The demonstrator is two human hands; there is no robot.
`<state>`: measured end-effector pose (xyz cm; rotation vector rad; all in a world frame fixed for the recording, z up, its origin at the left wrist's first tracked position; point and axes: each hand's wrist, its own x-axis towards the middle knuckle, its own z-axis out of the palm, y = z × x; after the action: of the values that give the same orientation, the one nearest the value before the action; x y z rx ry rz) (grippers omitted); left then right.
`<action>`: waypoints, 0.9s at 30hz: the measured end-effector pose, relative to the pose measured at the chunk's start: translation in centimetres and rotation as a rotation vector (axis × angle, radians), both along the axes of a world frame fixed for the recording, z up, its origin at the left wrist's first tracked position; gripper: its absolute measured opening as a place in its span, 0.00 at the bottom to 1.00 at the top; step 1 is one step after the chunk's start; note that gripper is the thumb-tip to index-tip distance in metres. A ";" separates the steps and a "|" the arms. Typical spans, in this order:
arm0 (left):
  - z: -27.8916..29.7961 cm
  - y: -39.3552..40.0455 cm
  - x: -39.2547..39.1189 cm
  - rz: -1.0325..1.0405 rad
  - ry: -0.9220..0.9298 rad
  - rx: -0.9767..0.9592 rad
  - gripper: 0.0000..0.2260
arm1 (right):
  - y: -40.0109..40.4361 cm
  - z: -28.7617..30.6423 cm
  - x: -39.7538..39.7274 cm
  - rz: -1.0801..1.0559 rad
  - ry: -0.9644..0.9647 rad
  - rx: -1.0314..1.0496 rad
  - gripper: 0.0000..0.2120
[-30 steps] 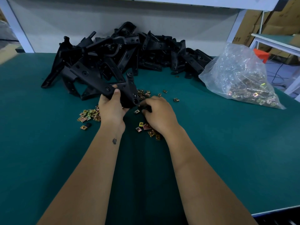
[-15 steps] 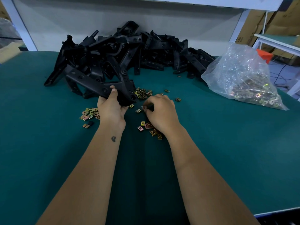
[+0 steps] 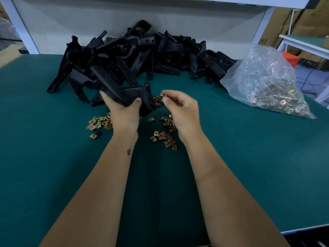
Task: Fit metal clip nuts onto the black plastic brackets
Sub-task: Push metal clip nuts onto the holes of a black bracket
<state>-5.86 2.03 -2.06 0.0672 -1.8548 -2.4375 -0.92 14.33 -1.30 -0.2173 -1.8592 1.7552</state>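
At frame centre, a black bracket [image 3: 135, 97] is being gripped by the left hand [image 3: 124, 114]; a clip nut [image 3: 162, 95] is being pinched by the right hand [image 3: 181, 111]. It should be aligned squarely with the bracket's edge before being pushed on.

My single head-worn wide-angle view looks forward and down, close over the green worktop [image 3: 53, 175]. It faces the white back panel [image 3: 178, 18]; no second view shares the scene.

Matt black plastic brackets [image 3: 135, 56], shiny brass-toned metal clip nuts [image 3: 164, 135], green felt-like table [image 3: 53, 166].
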 end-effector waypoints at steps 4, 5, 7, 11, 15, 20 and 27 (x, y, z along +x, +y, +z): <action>-0.6 -0.1 0.3 -0.056 0.315 -0.216 0.44 | 0.0 0.0 0.0 0.006 0.007 -0.045 0.10; -0.6 0.0 0.2 -0.084 0.339 -0.248 0.40 | 0.0 0.0 0.0 0.000 0.005 -0.046 0.09; -0.4 0.4 0.3 -0.127 0.342 -0.304 0.27 | -0.1 0.1 0.1 0.002 0.011 -0.056 0.08; -0.2 0.8 0.6 -0.174 0.215 -0.253 0.19 | -0.2 0.1 0.1 0.049 0.020 -0.036 0.08; 0.3 0.9 0.6 -0.268 0.071 -0.021 0.15 | -0.4 0.1 0.2 0.061 0.017 0.000 0.09; 0.4 0.7 0.8 -0.358 0.127 -0.017 0.08 | -0.2 0.1 0.1 0.029 0.022 -0.048 0.07; 0.3 0.7 0.8 -0.351 0.114 -0.022 0.06 | 0.0 0.4 0.3 0.026 -0.050 -0.126 0.09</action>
<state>-5.07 2.68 -1.76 -0.4248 -1.9843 -2.5684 -0.63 14.37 -0.93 -0.2891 -1.7948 1.9031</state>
